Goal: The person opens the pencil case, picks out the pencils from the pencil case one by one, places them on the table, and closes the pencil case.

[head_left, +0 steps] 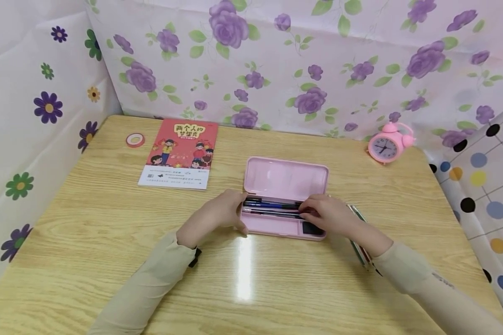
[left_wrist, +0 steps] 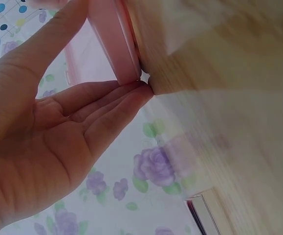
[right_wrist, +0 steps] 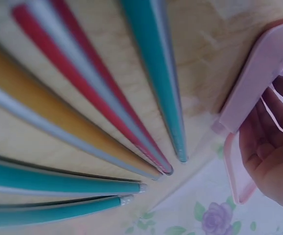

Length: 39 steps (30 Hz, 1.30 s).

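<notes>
The pink pencil case (head_left: pixel 286 177) (left_wrist: pixel 113 41) (right_wrist: pixel 258 73) lies with its lid raised at the back. Pens and pencils (head_left: pixel 270 205) lie lengthwise in its rear compartment, and a dark item (head_left: pixel 312 228) sits in the front right corner. At the case's left end, my left hand (head_left: pixel 220 210) (left_wrist: pixel 48 120) grips it between thumb and fingers. My right hand (head_left: pixel 335 216) (right_wrist: pixel 275 159) reaches inside at the right, its curled fingers and thumb pinching the right ends of the pens. Its fingertips are partly hidden.
Green, red and yellow pencils (head_left: pixel 354 210) (right_wrist: pixel 90 76) lie on the wooden table (head_left: pixel 184 298), beneath and beside my right forearm. A red and white booklet (head_left: pixel 180 153) and a tape roll (head_left: pixel 135 140) are at the back left. A pink alarm clock (head_left: pixel 384 148) stands at the back right.
</notes>
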Each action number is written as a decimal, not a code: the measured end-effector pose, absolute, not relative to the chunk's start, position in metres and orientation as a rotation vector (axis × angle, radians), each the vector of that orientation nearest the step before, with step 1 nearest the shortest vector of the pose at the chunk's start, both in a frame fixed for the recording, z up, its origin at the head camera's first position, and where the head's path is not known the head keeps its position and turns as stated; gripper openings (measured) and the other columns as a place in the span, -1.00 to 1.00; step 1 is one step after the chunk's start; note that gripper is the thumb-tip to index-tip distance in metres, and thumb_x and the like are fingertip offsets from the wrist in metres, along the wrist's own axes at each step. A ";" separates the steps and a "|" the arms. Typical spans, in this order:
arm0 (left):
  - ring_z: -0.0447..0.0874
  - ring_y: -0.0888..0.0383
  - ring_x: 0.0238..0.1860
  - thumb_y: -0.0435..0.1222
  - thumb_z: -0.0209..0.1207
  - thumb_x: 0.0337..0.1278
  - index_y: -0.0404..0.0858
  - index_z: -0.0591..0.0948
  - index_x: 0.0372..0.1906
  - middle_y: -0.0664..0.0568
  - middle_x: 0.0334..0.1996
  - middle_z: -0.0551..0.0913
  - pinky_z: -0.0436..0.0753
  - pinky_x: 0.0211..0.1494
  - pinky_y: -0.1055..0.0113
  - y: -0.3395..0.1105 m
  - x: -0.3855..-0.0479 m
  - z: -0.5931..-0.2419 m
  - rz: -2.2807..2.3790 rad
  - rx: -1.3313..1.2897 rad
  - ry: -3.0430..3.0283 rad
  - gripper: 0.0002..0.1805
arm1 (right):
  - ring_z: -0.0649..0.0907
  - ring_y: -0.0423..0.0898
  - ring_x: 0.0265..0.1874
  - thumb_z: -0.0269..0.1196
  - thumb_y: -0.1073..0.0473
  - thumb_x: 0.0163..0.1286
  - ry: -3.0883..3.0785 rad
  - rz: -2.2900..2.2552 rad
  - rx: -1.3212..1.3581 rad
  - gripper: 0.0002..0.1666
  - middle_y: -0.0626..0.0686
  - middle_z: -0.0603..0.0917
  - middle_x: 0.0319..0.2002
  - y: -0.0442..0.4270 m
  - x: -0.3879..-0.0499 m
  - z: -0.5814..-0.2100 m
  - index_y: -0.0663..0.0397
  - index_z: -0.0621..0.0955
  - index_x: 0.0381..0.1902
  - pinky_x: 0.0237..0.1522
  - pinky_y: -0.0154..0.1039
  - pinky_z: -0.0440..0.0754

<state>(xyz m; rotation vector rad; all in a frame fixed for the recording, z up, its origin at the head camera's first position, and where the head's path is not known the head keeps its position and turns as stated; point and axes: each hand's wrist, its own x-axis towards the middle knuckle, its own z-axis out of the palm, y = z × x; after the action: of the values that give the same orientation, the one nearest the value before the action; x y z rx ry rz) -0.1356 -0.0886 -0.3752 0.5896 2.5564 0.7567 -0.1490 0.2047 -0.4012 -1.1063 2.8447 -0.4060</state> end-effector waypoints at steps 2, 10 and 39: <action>0.49 0.08 0.00 -0.20 0.54 -0.44 -0.31 0.45 0.18 -0.06 -0.03 0.59 0.45 0.18 0.19 -0.088 -0.136 -0.376 0.753 0.586 2.561 -0.13 | 0.63 -0.16 -0.28 0.27 0.08 0.25 2.834 -0.399 -1.106 -0.83 -0.09 0.65 -0.29 0.203 -0.150 -0.400 -0.03 0.67 -0.23 -0.22 -0.15 0.59; 0.49 0.10 -0.10 -0.19 0.54 -0.46 -0.33 0.45 0.18 -0.07 -0.08 0.60 0.49 0.12 0.21 -0.088 -0.136 -0.375 0.738 0.607 2.562 -0.11 | 0.65 -0.16 -0.32 0.30 0.24 0.21 2.790 -0.413 -1.280 -0.88 -0.06 0.66 -0.32 0.196 -0.152 -0.400 0.05 0.68 -0.27 -0.27 -0.20 0.63; 0.49 0.10 -0.05 -0.20 0.53 -0.42 -0.34 0.44 0.19 -0.08 -0.05 0.59 0.47 0.16 0.18 -0.088 -0.134 -0.374 0.749 0.571 2.551 -0.12 | 0.60 -0.19 -0.48 0.36 0.13 0.06 2.729 -0.176 -1.513 -0.86 -0.10 0.63 -0.47 0.180 -0.165 -0.394 0.05 0.67 -0.41 -0.34 -0.18 0.59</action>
<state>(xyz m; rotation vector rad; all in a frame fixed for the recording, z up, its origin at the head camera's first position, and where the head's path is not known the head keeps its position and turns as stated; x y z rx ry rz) -0.1339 -0.0884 -0.3742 0.5708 2.5508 0.7495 -0.1645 0.1803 -0.3936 -1.5133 2.7294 -0.1763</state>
